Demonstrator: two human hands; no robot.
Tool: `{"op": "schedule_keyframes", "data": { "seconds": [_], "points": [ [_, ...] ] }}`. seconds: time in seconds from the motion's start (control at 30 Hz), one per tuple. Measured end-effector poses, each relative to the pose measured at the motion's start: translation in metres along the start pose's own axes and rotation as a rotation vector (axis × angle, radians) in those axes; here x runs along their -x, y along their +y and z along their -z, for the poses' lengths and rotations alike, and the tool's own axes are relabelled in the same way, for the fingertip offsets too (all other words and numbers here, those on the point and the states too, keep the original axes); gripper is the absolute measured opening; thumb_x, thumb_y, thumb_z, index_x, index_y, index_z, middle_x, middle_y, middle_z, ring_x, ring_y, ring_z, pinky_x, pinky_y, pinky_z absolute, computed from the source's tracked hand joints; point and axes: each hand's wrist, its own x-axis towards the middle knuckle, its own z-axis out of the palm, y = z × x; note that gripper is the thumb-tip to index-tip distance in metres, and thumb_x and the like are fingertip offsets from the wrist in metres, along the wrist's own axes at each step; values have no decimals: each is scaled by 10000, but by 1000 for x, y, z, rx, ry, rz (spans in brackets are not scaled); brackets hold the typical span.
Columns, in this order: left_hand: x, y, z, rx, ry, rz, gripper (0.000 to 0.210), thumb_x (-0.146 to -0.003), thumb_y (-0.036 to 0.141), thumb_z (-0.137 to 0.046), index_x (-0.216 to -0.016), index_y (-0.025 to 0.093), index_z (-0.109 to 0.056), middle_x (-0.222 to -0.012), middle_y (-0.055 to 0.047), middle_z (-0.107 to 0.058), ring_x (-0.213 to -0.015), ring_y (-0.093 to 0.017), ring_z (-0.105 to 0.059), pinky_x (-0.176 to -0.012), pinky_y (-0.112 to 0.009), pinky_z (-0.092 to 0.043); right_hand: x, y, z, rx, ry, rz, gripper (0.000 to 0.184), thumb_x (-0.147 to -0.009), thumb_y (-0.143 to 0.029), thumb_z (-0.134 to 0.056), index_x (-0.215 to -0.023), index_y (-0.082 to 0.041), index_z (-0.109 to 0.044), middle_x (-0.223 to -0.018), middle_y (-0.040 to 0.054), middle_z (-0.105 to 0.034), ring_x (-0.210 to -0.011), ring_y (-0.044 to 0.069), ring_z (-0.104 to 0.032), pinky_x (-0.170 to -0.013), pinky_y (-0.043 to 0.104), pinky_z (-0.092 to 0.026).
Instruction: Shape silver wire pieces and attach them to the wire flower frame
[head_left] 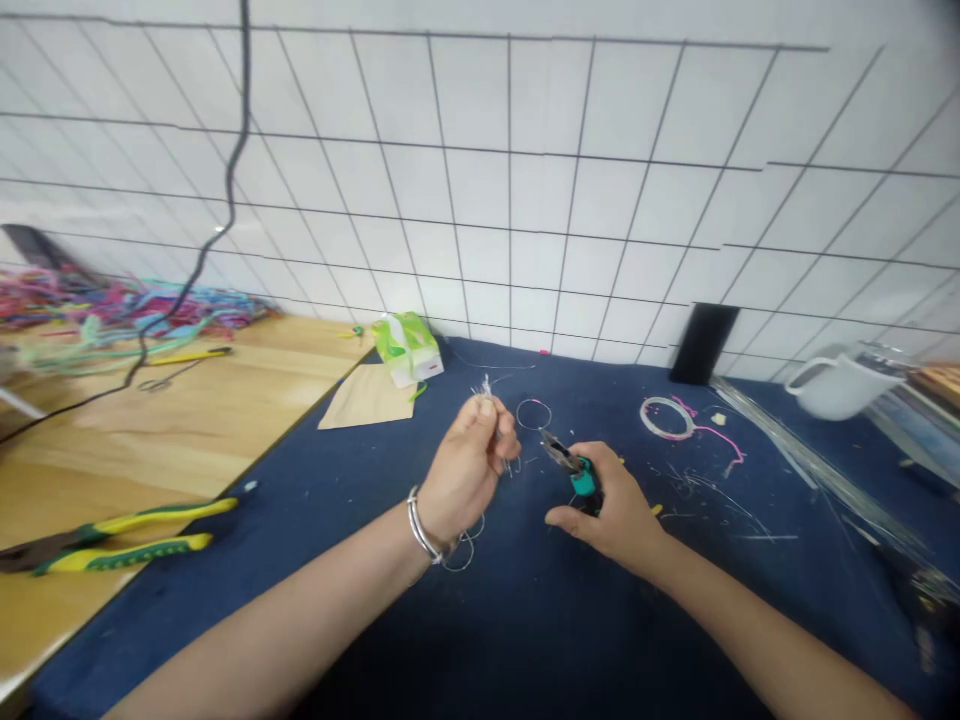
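**Fine wire pinched upright, pliers held to one side**

My left hand (472, 455) is closed on a small bunch of fine wire (486, 386), thumb against fingers, above the middle of the blue cloth (315, 500); the ends stand clear of the fingertips, presumably so that they can be seen and reached. My right hand (619, 515) grasps the pliers (571, 466), nose toward the bunch but apart from it; this hold probably leaves the nose free to turn. Whether the pliers are open I cannot tell. Just beyond their tip lies a wire ring (519, 412). To the right, wire scraps (709, 488) lie near a white coil (666, 435) and could snag. The tissue pack (407, 345) and mug (844, 382) stand out of the way.
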Motion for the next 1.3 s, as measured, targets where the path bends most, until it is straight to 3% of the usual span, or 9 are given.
{"op": "schedule_keyframes", "data": {
  "seconds": [0.07,0.23,0.37,0.63,0.83,1.1,1.3],
  "points": [
    [-12,9,32,-279,38,-171,139,-911,316,-389,-906,204,-471,-723,27,-450,-559,-69,-406,-607,-205,-402,-1,2,0,8,-19,-6,487,-704,-447,-651,-1078,-220,-437,-983,47,-510,-857,192,-522,-771,325,-430],
    [-22,16,114,-504,110,-185,132,-889,292,-429,-860,180,-494,-728,4,-530,-648,-110,-484,-685,-244,-400,-3,8,-6,45,-68,-20,387,-776,-409,-568,-1087,-227,-428,-960,41,-528,-824,186,-535,-734,315,-436],
    [-15,16,145,-635,77,-151,164,-872,306,-465,-841,157,-527,-779,-31,-596,-749,-147,-523,-782,-299,-384,-3,12,-10,75,-94,-9,360,-794,-388,-545,-1095,-232,-422,-975,39,-534,-849,188,-545,-747,319,-440],
    [-1,21,152,-753,5,-108,200,-877,312,-443,-923,157,-560,-830,-45,-631,-831,-177,-552,-865,-339,-365,-1,8,-16,104,-207,29,347,-802,-374,-524,-1104,-230,-435,-1053,70,-533,-943,218,-541,-796,368,-457],
    [-1,22,153,-778,-26,-105,203,-859,310,-471,-864,154,-600,-861,-57,-645,-869,-186,-566,-878,-336,-367,8,8,-27,184,-284,176,381,-778,-320,-538,-1136,-217,-460,-1116,109,-519,-1057,265,-488,-893,455,-418],
    [-3,25,152,-736,12,-136,216,-850,304,-481,-841,146,-627,-838,-62,-663,-794,-173,-578,-783,-302,-411,12,4,-30,251,-346,235,391,-770,-289,-539,-1148,-207,-479,-1124,119,-529,-1048,265,-495,-897,470,-419],
    [-3,24,151,-671,47,-141,215,-853,307,-481,-862,142,-619,-872,-69,-666,-832,-173,-585,-805,-303,-409,14,4,-32,285,-361,255,429,-756,-269,-544,-1174,-214,-467,-1138,120,-529,-1060,275,-494,-926,514,-387]
  ]
}}
